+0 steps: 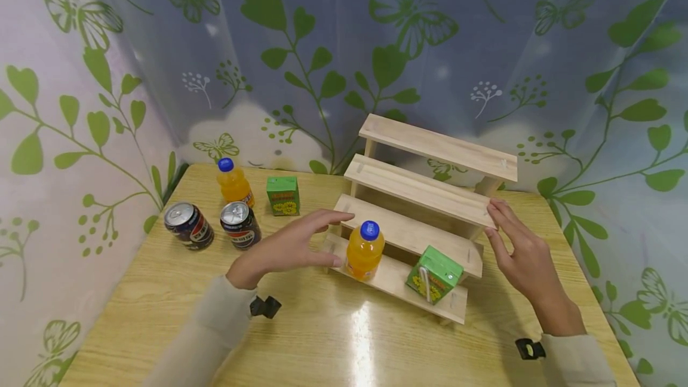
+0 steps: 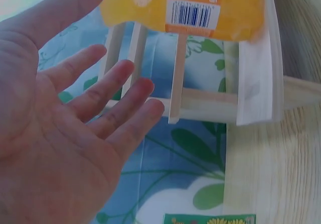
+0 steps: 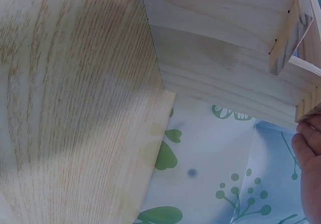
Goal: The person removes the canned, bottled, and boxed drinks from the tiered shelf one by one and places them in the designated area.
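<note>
A stepped wooden display rack [image 1: 398, 226] with several tiers stands on the table. On its lowest tier are an orange soda bottle [image 1: 365, 254] with a blue cap, near the left end, and a green juice box [image 1: 434, 275] with a straw, near the right end. My left hand [image 1: 301, 240] is spread just left of that bottle, thumb apart from the fingers; in the left wrist view its palm faces the bottle [image 2: 235, 8] and holds nothing. My right hand [image 1: 524, 252] holds the right end of the second tier from the top, fingertips at its edge [image 3: 303, 114].
At the table's left stand two dark soda cans [image 1: 189, 226] [image 1: 240, 226], another orange soda bottle [image 1: 235, 184] and another green juice box [image 1: 283, 196]. A patterned curtain [image 1: 322, 46] hangs close behind the rack and along the sides of the wooden table [image 1: 301, 327].
</note>
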`<state>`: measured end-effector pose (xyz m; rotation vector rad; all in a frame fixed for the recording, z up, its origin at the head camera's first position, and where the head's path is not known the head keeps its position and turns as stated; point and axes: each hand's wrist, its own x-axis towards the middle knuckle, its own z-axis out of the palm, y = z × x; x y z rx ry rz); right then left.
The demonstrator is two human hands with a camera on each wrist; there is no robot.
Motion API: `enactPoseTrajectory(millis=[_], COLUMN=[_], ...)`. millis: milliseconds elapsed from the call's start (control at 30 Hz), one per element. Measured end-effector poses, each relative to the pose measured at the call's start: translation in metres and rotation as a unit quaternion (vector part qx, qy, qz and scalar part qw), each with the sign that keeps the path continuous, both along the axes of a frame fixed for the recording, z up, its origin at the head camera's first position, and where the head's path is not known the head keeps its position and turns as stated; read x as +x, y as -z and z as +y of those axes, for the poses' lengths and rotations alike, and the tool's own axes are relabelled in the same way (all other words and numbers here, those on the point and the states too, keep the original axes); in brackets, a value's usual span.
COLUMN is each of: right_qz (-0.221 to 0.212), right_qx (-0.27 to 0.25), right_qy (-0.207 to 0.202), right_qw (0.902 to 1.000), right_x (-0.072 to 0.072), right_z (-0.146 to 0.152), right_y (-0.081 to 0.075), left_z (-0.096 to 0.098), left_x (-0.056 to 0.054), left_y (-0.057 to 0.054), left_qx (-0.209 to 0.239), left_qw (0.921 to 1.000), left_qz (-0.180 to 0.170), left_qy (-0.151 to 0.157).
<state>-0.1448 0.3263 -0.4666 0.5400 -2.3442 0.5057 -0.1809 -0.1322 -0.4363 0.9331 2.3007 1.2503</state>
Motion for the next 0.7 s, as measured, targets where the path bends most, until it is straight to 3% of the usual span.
enactPoseTrajectory(millis=[133,400,700], right_qz=[0.001,0.000,0.002], right_qx=[0.000,-0.005,-0.002], right_qy=[-0.001,0.000,-0.002], right_qw=[1.0000,1.0000,1.0000], right_x=[0.000,-0.001,0.000], right_z=[0.000,0.001,0.000], right_y=[0.000,0.001,0.001], left_z=[0.007,0.026,0.038], left_x=[0.000,0.000,0.002], left_y=[0.000,0.000,0.004], left_qx=[0.016,0.044,0.066], left_qw=[0.9996,0.9983,0.9971], left_qz=[-0.011,-0.011,-0.035], left_qy=[0.022,0.038,0.016])
